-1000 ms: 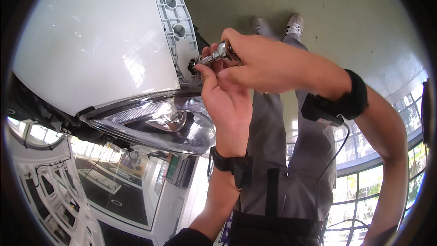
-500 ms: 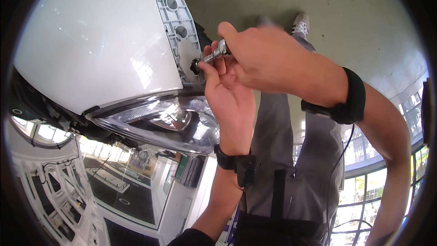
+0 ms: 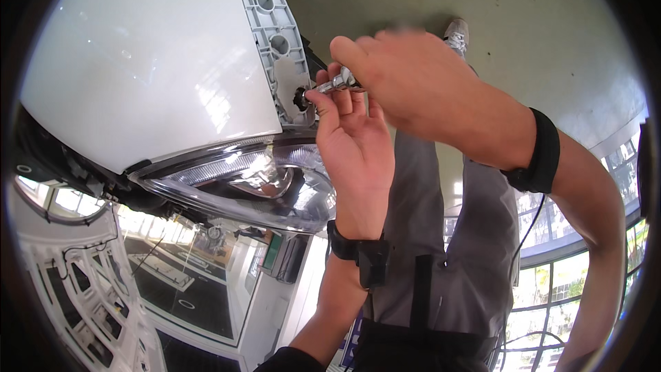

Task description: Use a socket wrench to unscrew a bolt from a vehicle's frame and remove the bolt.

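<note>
The right hand (image 3: 413,83) closes around a small chrome socket tool (image 3: 335,83), seated on a black fastener (image 3: 301,98) in the grey plastic bracket (image 3: 275,34). The left hand (image 3: 351,145) pinches its tip; keeping it square should prevent slipping.

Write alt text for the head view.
Both hands work a small shiny metal tool at a grey plastic bracket beside a white car panel: the right hand grips it, the left hand steadies its tip above the headlight.

bright daylight, glare on white panel (image 3: 144,69) (right hand (image 3: 413,83) motion-blurred), dark fisheye rim.
</note>
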`<move>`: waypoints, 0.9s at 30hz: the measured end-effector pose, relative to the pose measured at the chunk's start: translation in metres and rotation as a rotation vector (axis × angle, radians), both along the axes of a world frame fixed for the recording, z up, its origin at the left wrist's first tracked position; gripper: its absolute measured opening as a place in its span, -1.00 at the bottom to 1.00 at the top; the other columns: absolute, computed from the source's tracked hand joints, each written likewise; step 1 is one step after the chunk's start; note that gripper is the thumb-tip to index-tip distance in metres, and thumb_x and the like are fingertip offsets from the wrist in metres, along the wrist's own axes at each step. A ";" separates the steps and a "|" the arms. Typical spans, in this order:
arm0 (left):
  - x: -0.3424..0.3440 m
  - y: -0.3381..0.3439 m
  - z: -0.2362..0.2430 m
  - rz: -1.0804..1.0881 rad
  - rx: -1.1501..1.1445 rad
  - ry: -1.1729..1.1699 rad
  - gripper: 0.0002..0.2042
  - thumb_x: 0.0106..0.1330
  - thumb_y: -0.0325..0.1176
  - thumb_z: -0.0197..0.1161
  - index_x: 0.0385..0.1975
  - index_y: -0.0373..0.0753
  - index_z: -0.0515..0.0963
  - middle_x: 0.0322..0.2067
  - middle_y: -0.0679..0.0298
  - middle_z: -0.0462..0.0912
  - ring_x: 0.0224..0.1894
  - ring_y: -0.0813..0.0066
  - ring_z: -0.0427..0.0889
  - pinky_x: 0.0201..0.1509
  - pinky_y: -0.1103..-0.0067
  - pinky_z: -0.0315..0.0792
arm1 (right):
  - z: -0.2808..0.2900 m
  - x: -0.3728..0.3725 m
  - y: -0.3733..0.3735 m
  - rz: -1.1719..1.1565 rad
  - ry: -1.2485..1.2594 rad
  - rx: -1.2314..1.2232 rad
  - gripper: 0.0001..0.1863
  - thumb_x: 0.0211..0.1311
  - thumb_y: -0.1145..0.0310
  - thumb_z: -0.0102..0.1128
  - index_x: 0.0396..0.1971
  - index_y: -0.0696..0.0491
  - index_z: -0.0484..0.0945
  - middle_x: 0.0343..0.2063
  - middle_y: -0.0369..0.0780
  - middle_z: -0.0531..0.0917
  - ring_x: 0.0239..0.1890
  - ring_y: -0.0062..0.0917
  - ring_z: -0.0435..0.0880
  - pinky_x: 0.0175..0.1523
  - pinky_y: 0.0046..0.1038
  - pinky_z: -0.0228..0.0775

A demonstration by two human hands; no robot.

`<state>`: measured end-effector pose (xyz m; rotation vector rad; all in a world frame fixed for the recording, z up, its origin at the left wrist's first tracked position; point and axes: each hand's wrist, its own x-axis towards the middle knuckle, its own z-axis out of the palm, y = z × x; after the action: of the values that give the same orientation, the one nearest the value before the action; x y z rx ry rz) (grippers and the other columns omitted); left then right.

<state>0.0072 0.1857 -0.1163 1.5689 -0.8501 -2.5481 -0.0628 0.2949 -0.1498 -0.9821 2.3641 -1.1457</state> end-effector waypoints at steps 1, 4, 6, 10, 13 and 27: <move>0.000 -0.003 0.000 -0.028 -0.014 0.001 -0.72 0.32 -0.12 -0.11 -0.11 -0.12 0.34 -0.18 0.45 0.45 -0.03 0.60 0.34 0.11 0.52 0.23 | 0.008 -0.002 -0.004 0.002 0.004 -0.006 -0.65 -0.05 0.30 0.12 -0.38 0.22 0.26 -0.51 -0.08 0.54 -0.48 -0.21 0.52 -0.45 -0.31 0.33; 0.001 -0.006 0.002 0.057 0.090 0.088 -0.73 0.33 -0.13 -0.13 -0.11 -0.12 0.32 -0.19 0.43 0.44 -0.04 0.58 0.34 0.12 0.49 0.23 | 0.027 -0.014 -0.009 -0.014 -0.299 0.099 -0.67 -0.06 0.30 0.13 -0.40 0.21 0.28 -0.51 -0.10 0.54 -0.44 -0.22 0.52 -0.44 -0.34 0.34; -0.003 -0.003 0.002 0.092 0.035 -0.030 -0.73 0.34 -0.13 -0.13 -0.11 -0.13 0.32 -0.18 0.44 0.43 -0.05 0.57 0.35 0.11 0.49 0.24 | 0.036 -0.029 -0.008 0.037 -1.166 0.175 -0.69 -0.05 0.31 0.15 -0.40 0.17 0.28 -0.50 -0.10 0.55 -0.43 -0.22 0.53 -0.43 -0.35 0.36; -0.008 0.000 0.009 0.063 0.007 -0.017 -0.73 0.33 -0.13 -0.10 -0.11 -0.13 0.32 -0.13 0.42 0.41 -0.09 0.56 0.36 0.07 0.48 0.27 | 0.032 -0.019 -0.005 -0.049 -1.413 -0.056 -0.69 -0.04 0.33 0.14 -0.38 0.15 0.26 -0.51 -0.10 0.54 -0.45 -0.20 0.53 -0.44 -0.36 0.35; -0.005 0.001 0.002 0.040 -0.032 0.034 -0.72 0.30 -0.13 -0.05 -0.12 -0.15 0.33 -0.20 0.43 0.46 -0.10 0.61 0.37 0.05 0.56 0.24 | 0.020 -0.002 -0.011 -0.100 -0.285 0.100 -0.66 -0.08 0.32 0.14 -0.36 0.17 0.26 -0.49 -0.05 0.57 -0.51 -0.25 0.57 -0.50 -0.33 0.37; -0.012 0.000 0.006 0.111 0.089 -0.013 -0.74 0.27 -0.09 -0.01 -0.19 -0.11 0.38 -0.22 0.48 0.48 -0.10 0.61 0.39 0.08 0.58 0.21 | 0.024 -0.011 -0.008 -0.015 -0.360 0.101 -0.68 -0.08 0.45 0.14 -0.32 0.15 0.24 -0.61 -0.10 0.52 -0.50 -0.22 0.54 -0.46 -0.31 0.35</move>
<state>-0.0049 0.1857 -0.1100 1.6096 -0.6393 -2.5329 -0.0735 0.2867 -0.1255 -0.6612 2.1184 -1.0917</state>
